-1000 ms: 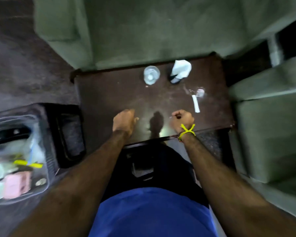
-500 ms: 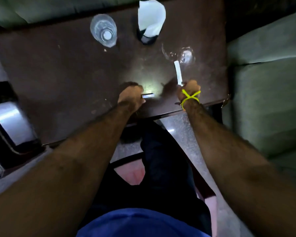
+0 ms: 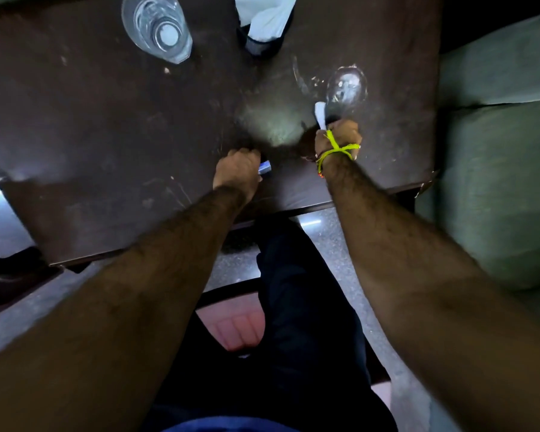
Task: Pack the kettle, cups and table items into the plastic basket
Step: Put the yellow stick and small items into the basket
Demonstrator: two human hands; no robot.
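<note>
— Both hands have closed in since a moment ago: the right hand (image 3: 338,137) now wraps the white strip (image 3: 320,114), the left hand (image 3: 238,169) is curled on a small flat blue-edged item (image 3: 265,167).

— Where do those sit?

— Near the table's (image 3: 91,135) front edge, the hands a little apart. Just beyond the strip lies a clear glass (image 3: 346,87), apparently on its side. Further back stand an upright tumbler (image 3: 156,26) and a dark cup (image 3: 264,42) holding a white cloth (image 3: 264,14).

— Which step?

— Gathering small table items, I'd say. Next both must be lifted and carried to the basket, which is out of view.

— Any writing?

— None readable; everything's blurred.
</note>
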